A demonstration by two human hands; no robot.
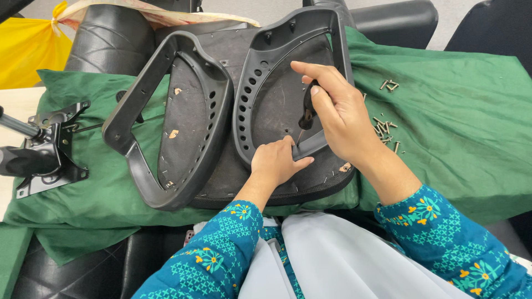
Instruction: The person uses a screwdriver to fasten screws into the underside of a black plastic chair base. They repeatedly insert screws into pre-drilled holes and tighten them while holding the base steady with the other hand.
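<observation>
Screwdriver (306,113) gripped by right hand (338,113); left hand (275,161) steadies armrest (288,77).

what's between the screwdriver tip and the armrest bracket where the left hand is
Nothing visible: the screwdriver in the right hand points down onto the armrest bracket, with the left hand resting just beside the tip.
</observation>
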